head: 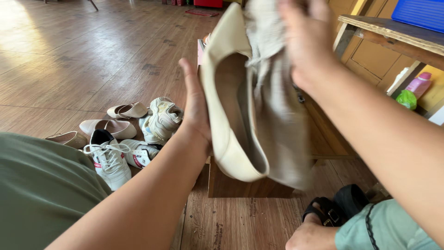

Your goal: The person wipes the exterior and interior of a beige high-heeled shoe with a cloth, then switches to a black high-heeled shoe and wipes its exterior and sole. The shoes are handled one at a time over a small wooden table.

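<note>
Two bare hands work on one cream leather flat shoe (226, 115), held raised in front of the camera, above a brown wooden plank floor (69, 60). The shoe stands nearly upright, toe end down, opening turned to the right. The left hand (194, 109) presses flat against the shoe's outer side, fingers straight and together, thumb hidden behind the shoe. The right hand (307, 39) is closed around a grey-beige cloth (277, 120), gripping it at the top; the cloth hangs down over the shoe's opening and right side, touching it. A low brown wooden cabinet (323, 139) sits directly behind the shoe.

On the floor at left lies a loose pile of footwear: a white lace-up sneaker with red trim (111, 159), a second white sneaker (163, 118) just beside it, and three beige flat shoes (108, 127) touching or near them. A wooden bench (393, 34) stands at upper right; under it, a pink plastic bottle (420, 84) stands beside a green bag (407, 99). Another person's hand (310, 234) rests at bottom right, touching a black strapped sandal (337, 206).
</note>
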